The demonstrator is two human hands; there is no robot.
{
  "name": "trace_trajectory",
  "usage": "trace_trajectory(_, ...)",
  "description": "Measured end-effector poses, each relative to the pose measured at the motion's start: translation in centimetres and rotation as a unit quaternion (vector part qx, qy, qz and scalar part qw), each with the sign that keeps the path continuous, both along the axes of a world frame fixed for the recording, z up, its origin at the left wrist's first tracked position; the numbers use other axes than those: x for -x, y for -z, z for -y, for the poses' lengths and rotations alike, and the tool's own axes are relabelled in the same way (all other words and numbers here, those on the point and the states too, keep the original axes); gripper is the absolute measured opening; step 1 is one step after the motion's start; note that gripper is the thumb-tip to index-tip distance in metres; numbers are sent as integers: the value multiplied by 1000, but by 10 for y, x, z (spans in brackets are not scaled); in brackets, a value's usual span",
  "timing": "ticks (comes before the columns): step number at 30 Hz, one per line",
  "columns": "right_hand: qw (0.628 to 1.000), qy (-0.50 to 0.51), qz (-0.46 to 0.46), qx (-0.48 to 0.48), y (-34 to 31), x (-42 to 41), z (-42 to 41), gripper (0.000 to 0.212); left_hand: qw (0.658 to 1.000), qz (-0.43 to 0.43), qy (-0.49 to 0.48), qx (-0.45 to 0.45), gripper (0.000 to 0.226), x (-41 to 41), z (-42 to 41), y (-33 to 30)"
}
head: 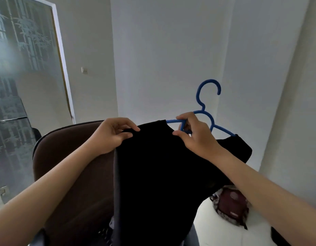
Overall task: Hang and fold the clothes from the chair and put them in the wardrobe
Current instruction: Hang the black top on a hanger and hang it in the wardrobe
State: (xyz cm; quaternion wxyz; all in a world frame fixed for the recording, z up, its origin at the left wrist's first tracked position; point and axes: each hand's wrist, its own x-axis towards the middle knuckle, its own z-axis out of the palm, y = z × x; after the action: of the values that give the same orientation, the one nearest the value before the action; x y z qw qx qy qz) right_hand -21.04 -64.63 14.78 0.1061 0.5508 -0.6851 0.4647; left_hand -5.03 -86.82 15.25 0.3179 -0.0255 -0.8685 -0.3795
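Black fabric garment (159, 166) held up in front of brown padded chair back (68, 157), draped down over chair's right half, lower end running out of frame. Blue plastic coat hanger (205, 110) partly inside garment: hook up and clear above chair level, left arm disappearing into neck opening, right arm end tucked under far shoulder of cloth (240, 144).

Left hand (111, 135): thumb and fingers pinching garment's top edge at left shoulder, just above chair back's upper rim. Grip closed on cloth.

Right hand (194, 135): fingers curled round hanger's centre bars just below hook neck, thumb tip touching collar edge. Clenched on hanger; whether cloth also caught in grip, cannot tell.

Right of chair, low down: white rounded surface (207, 219) with dark red and grey patterned item (231, 206) lying on it, partly hidden behind garment. Left of chair: frosted glass door with bamboo pattern (20, 68) and metal handle bar (11, 119). Behind chair: plain white walls, small wall switch (84, 70) up left.
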Motion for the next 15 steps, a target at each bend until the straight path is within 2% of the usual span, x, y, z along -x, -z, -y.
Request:
trace_trajectory(4,994,95,-51,8,4,-33,-94,34,996,16,85,11,38,4,-69,-5)
trace_trajectory(9,961,238,-138,27,6,-79,-209,37,984,37,174,23,38,8,-160,-5)
trace_trajectory(15,910,396,-100,71,5,-135,-326,36,950,54,307,2,35,8,-275,-4)
